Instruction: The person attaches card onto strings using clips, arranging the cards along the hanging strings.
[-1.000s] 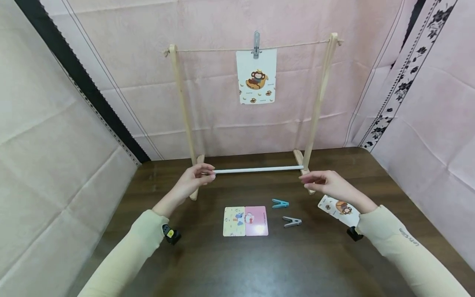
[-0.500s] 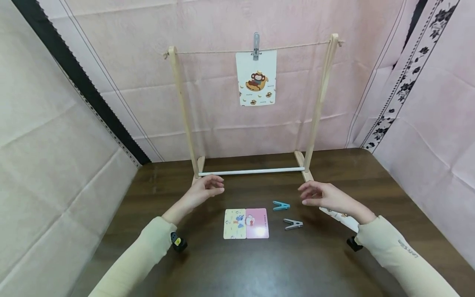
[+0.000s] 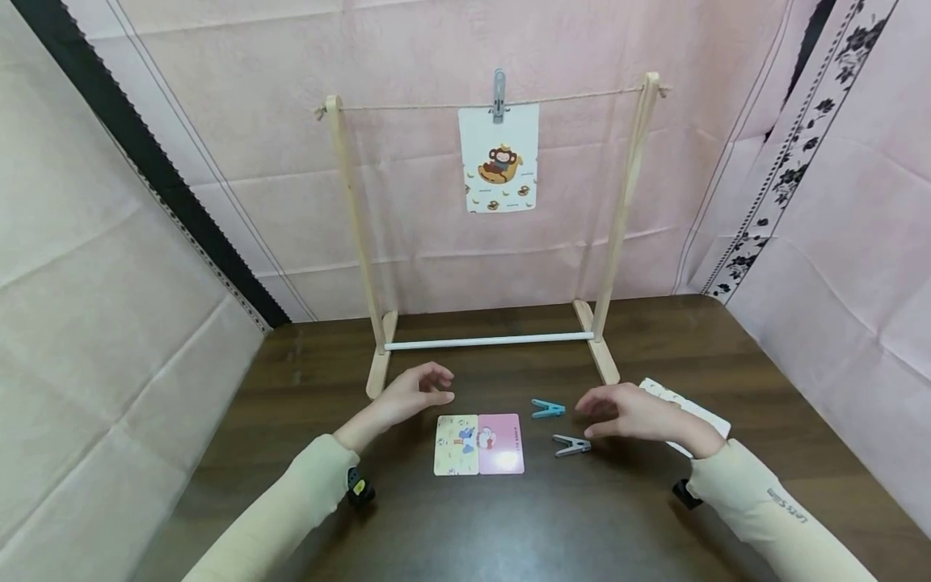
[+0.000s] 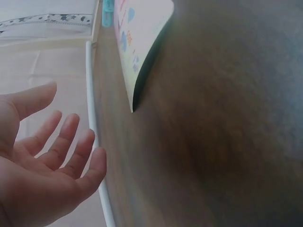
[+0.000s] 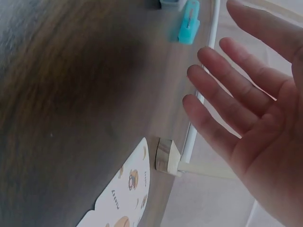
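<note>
My left hand (image 3: 414,394) hovers above the table with relaxed fingers and nothing in them, just up and left of a folded card (image 3: 457,446) with a yellow half and a pink half. On the other side my right hand (image 3: 629,412), fingers loosely bent and holding nothing, hangs close to a grey clothespin (image 3: 571,444) and a blue clothespin (image 3: 548,408). Under and behind that hand lies a white monkey card (image 5: 128,189), partly covered in the head view. Both palms look bare in the wrist views.
Behind the hands stands a wooden frame (image 3: 627,202) with a white crossbar (image 3: 487,341) low down and a string (image 3: 582,96) across its top. Another monkey card (image 3: 499,182) hangs from the string by a grey clothespin (image 3: 499,97). Pink cloth (image 3: 422,275) rises behind the table.
Both hands have drawn back from the frame's crossbar toward the near side of the table. The left hand has let go of the bar's left end and moved right.
</note>
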Available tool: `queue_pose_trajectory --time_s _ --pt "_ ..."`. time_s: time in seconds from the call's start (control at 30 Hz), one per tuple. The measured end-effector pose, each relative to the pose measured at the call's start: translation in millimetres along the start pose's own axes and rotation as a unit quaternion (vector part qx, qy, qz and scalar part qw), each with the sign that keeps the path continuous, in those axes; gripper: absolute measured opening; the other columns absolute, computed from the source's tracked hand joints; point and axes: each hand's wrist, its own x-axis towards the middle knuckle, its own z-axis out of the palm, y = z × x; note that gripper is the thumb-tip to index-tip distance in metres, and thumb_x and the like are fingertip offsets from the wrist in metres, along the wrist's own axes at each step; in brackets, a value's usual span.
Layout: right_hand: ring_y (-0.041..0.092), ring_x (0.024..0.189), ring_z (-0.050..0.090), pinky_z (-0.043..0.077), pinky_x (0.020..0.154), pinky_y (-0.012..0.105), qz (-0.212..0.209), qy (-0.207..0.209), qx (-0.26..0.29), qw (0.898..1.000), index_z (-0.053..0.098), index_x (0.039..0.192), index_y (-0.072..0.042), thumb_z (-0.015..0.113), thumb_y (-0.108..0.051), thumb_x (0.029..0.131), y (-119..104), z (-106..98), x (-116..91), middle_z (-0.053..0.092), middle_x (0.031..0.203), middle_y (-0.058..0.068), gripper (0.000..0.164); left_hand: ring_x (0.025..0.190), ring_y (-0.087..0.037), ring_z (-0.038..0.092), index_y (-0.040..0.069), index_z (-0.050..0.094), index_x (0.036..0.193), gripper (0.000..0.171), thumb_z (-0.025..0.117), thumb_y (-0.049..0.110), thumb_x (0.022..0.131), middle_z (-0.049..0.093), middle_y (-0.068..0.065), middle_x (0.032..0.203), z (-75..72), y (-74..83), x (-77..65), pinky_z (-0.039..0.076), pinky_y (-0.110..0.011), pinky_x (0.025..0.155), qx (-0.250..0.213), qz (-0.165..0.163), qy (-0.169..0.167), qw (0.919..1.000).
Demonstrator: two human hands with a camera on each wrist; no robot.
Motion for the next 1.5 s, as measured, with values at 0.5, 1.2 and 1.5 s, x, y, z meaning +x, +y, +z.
queue_pose_trajectory --time_s 0.5,1.2,1.5 --pt "0.016 0.090 0.061 0.053 0.078 0.031 0.000 -0.037 -0.028 0.999 0.069 0.118 -0.004 0.083 -0.025 0.085 -5 13 8 0.068 0.102 -0.002 0.041 0.101 -0.023 0.059 0.004 0.063 0.123 0.043 0.080 0.018 0.087 0.065 -0.008 0.116 12.6 -5.6 -7.0 0.049 -0.040 0.090 0.053 -0.021 -0.053 0.9969" --pt "0.007 0.081 0.056 0.050 0.070 0.025 -0.035 -0.039 -0.041 0.998 0.069 0.112 -0.008 0.084 -0.018 0.082 -9 29 16 0.061 0.090 -0.008 0.034 0.100 -0.022 0.056 0.003 0.066 0.119 0.052 0.090 0.018 0.075 0.064 -0.005 0.108 23.8 -3.6 -4.0 0.045 -0.039 0.092 0.123 -0.007 -0.083 0.9890" --pt "0.006 0.077 0.054 0.049 0.067 0.025 -0.028 -0.043 -0.033 0.998 0.069 0.109 -0.010 0.082 -0.010 0.082 -11 30 18 0.060 0.087 -0.008 0.029 0.094 -0.020 0.053 0.003 0.066 0.117 0.051 0.091 0.018 0.075 0.061 -0.004 0.103 24.3 -2.3 -1.1 0.045 -0.037 0.086 0.129 -0.014 -0.089 0.9875"
